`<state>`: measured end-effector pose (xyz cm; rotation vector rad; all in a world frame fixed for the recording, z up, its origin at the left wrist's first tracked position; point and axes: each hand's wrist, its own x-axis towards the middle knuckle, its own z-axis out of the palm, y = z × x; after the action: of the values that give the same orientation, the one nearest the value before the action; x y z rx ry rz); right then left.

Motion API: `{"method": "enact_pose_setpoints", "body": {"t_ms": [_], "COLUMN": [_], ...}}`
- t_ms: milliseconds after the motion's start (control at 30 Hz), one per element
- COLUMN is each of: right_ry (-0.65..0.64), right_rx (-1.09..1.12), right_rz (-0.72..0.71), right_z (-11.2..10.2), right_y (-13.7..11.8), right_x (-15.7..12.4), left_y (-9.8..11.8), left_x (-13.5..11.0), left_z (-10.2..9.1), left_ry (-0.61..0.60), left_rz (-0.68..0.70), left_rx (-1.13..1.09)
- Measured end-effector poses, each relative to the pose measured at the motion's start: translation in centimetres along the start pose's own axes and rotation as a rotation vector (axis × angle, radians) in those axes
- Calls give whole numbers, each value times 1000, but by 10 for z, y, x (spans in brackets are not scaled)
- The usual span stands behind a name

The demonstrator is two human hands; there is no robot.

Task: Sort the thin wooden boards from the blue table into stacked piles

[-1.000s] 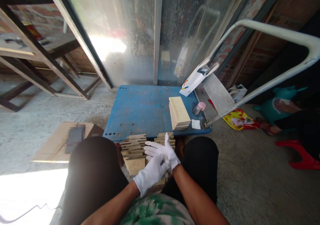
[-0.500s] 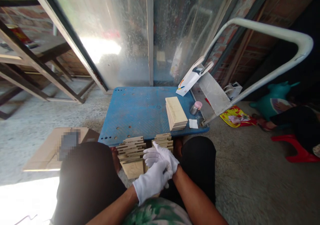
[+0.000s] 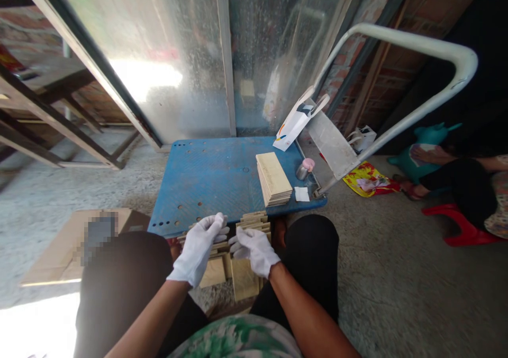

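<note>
Both my hands wear white gloves and hover low between my knees. My left hand [image 3: 197,248] lies with fingers stretched out over the left pile of thin wooden pieces [image 3: 213,273]. My right hand [image 3: 254,249] rests beside it, fingers loosely spread and pointing left, on the right pile of wooden pieces [image 3: 254,221]; a flat wooden piece [image 3: 244,279] shows just below it. Neither hand clearly grips anything. A neat stack of the same wooden pieces [image 3: 273,179] sits farther off on the blue cart deck [image 3: 214,180].
On the cart's right edge stand a small pink-capped jar [image 3: 305,168], a white scrap [image 3: 301,193] and a paper bag [image 3: 292,126] against the white handle [image 3: 432,104]. A cardboard box [image 3: 67,244] lies left. Another person's legs [image 3: 456,180] and a red stool [image 3: 464,225] are right.
My left hand has come off the back of my right hand and moved left onto the left pile. The view has shifted slightly to the right.
</note>
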<state>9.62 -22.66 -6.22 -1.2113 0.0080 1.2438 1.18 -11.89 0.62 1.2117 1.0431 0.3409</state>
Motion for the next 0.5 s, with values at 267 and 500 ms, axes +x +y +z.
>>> {"method": "enact_pose_setpoints", "body": {"t_ms": [267, 500], "right_ry": [-278, -384], "right_rx": [-698, -520], "right_rz": [-161, -159], "right_z": [11, 11], "right_y": [4, -8], "right_x": [-21, -23], "left_y": [-9, -6], "left_x": [-1, -1], "left_z": [22, 36], "left_ry": [-27, -101], "left_rz": [1, 4], "left_rx": [142, 181]}}
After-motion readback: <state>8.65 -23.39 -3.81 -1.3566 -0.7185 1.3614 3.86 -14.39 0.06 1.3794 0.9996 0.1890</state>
